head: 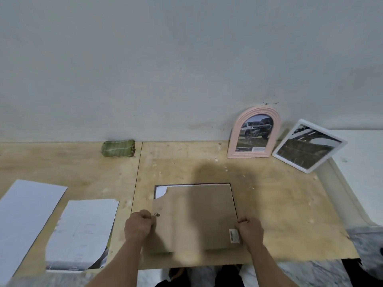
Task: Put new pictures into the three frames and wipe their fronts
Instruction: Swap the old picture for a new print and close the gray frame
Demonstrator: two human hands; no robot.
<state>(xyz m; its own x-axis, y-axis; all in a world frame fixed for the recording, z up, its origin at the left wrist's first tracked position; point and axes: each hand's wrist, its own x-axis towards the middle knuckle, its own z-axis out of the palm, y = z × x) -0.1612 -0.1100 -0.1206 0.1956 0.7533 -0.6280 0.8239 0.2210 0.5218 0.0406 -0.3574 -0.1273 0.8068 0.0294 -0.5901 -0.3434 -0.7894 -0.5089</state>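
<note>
A square frame lies face down on the plywood board, its brown backing board (196,216) on top and a strip of white picture (160,191) showing at its far left corner. My left hand (139,225) grips the backing's left edge beside a small metal hanger (156,214). My right hand (249,229) grips the right edge next to a white label (234,235). A pink arched frame (253,134) with a car picture leans on the wall. Tilted beside it stands a white frame (308,149). A folded green cloth (118,148) lies by the wall.
Two white paper sheets, a long one (24,212) and a cut one (83,233), lie on the left plywood board (62,168). The right board's (279,204) front edge runs just behind my wrists. A white ledge (362,162) borders the right side.
</note>
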